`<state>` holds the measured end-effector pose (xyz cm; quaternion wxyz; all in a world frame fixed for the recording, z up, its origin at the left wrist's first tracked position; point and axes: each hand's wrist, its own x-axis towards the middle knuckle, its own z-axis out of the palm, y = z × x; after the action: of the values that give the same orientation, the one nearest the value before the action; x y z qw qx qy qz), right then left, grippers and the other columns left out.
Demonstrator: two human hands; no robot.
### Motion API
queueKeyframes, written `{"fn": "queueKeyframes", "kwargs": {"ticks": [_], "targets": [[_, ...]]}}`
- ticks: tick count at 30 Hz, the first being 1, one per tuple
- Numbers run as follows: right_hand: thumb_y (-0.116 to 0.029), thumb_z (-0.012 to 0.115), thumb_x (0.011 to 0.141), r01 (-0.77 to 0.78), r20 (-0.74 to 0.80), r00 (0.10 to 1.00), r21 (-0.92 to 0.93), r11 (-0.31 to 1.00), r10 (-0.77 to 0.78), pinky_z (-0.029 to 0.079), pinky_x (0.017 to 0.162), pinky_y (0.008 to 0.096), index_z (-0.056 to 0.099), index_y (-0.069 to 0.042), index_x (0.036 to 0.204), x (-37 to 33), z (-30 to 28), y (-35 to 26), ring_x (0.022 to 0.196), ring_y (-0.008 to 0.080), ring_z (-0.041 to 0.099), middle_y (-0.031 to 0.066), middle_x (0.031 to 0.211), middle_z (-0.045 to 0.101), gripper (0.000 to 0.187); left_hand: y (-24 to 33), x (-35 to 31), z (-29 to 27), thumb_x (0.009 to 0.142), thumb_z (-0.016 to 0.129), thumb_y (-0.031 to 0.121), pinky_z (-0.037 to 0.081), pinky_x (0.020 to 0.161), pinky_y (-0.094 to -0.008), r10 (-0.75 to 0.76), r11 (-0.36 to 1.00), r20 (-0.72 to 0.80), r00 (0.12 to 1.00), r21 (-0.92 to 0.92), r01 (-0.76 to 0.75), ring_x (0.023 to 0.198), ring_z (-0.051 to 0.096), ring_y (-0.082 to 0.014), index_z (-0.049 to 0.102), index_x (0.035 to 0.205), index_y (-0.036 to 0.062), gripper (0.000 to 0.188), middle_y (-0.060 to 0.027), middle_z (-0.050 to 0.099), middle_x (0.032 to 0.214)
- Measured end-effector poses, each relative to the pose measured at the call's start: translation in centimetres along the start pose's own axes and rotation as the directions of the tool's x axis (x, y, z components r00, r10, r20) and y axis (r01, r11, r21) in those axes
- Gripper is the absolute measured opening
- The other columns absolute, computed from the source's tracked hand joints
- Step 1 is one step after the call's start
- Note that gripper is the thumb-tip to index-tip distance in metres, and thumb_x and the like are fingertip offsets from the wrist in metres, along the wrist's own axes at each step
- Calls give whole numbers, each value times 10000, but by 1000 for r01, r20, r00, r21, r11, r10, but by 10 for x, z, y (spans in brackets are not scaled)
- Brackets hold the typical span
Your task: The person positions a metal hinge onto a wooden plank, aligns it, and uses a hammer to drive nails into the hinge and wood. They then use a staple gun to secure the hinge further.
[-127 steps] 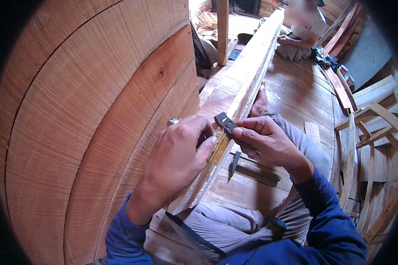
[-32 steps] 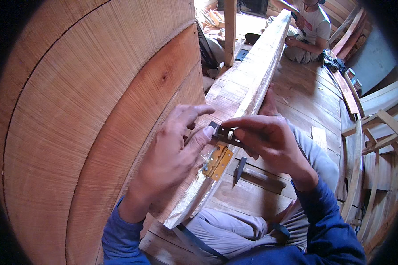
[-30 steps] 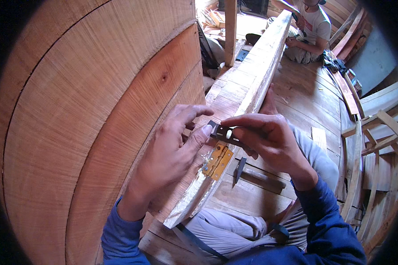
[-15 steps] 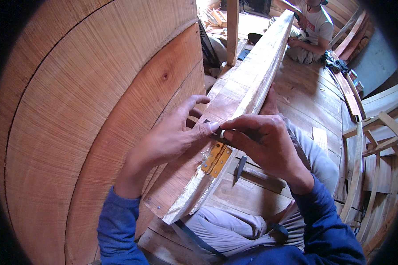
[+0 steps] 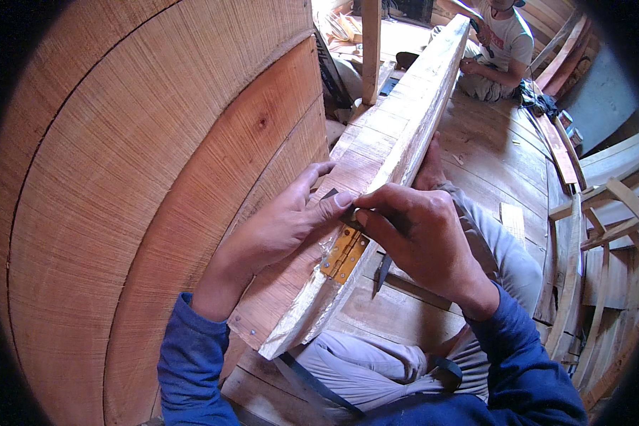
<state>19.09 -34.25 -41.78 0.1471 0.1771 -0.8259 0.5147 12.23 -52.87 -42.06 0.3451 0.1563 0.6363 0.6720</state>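
A long pale timber beam (image 5: 397, 135) with rough, chipped edges slants away from me across my lap. A brass-coloured hinge (image 5: 345, 255) lies on its near part, with screw heads in its leaf. Just beyond the hinge, my right hand (image 5: 429, 238) pinches a small dark flat strip (image 5: 331, 193) between thumb and fingers; most of it is hidden. My left hand (image 5: 284, 224) lies along the beam's left side, fingers stretched, its thumb tip against the strip beside my right fingertips. A hammer (image 5: 383, 272) lies on the floor right of the hinge, partly behind the beam.
A curved plank wall (image 5: 149, 177) rises close on my left. A wooden post (image 5: 370, 53) stands behind the beam. At its far end sits a person (image 5: 500, 50) holding a tool. Timber framing (image 5: 610, 227) lines the right side. A small board (image 5: 512, 224) lies on the plank floor.
My left hand's fingers have lowered and flattened onto the beam. My right hand has curled a little and shifted slightly; it keeps its pinch on the dark strip.
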Motion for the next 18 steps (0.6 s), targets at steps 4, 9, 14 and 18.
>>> {"fn": "queueKeyframes", "kwargs": {"ticks": [4,9,14,18], "targets": [[-70,621,847,-50,22,999,23,998,49,465,529,337,634,-14,893,-1,-1,5,552,237,608,151,642,603,74,-5,3,0,915,608,259,509,760,-192,34,996,28,999,-88,-31,983,576,-122,151,1433,-41,754,-154,557,1132],[-96,644,856,-135,50,990,149,979,129,404,480,282,636,-25,923,-4,1,16,503,86,487,79,572,551,98,-6,4,2,918,607,249,500,817,-216,48,996,17,999,-81,-46,1035,557,-140,186,1418,-59,723,-171,528,1174],[-78,646,862,-144,44,989,178,973,139,375,476,250,636,-18,959,-6,0,16,539,45,458,39,587,556,114,-4,-2,4,899,624,321,492,843,-257,62,997,-64,996,47,-59,1034,556,-172,267,1398,-35,709,-172,520,1191],[-41,633,875,-191,1,979,379,906,206,371,508,203,624,2,1004,-12,-1,22,615,13,476,-7,670,586,137,12,-12,7,829,665,456,495,840,-344,308,682,-260,915,731,-21,1000,580,-248,366,1338,-16,756,-202,521,1207]]}}
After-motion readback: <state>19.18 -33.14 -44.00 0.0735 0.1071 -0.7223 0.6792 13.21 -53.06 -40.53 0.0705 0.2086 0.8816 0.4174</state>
